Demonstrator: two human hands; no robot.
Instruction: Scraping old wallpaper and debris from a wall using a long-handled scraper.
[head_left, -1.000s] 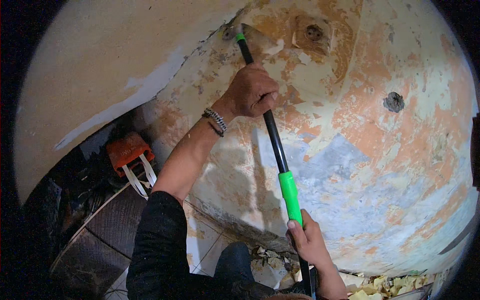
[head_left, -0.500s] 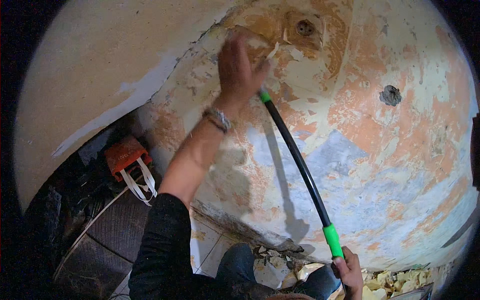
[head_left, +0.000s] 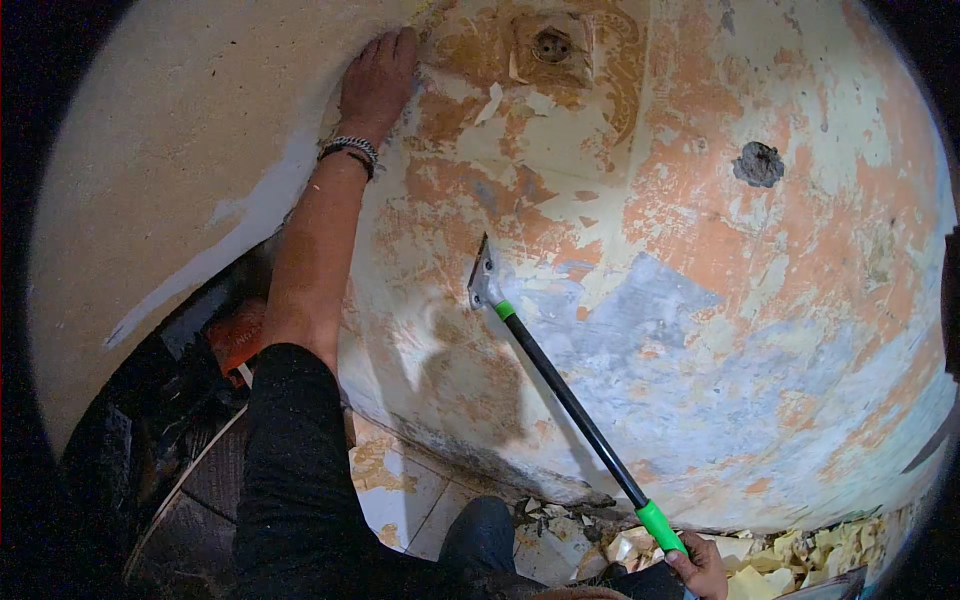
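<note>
My right hand is closed around the lower end of a long-handled scraper. Its pole is black, with a bright green grip and a green collar. The scraper's metal head is at the wall, with the blade edge pointing up; whether it touches cannot be told. Up at the left, my left hand lies against the corner of the two walls. Its fingers point upward with nothing visible in them, though the fingertips are partly hidden.
A wall socket and a rough round hole are in the patchy wall. An orange bag stands among dark things at the left. Peeled scraps lie on the floor along the wall's foot.
My left hand has gone from near the scraper's upper end leftward to the wall corner. The scraper's head has come down and left into plain sight. The view has shifted slightly right.
</note>
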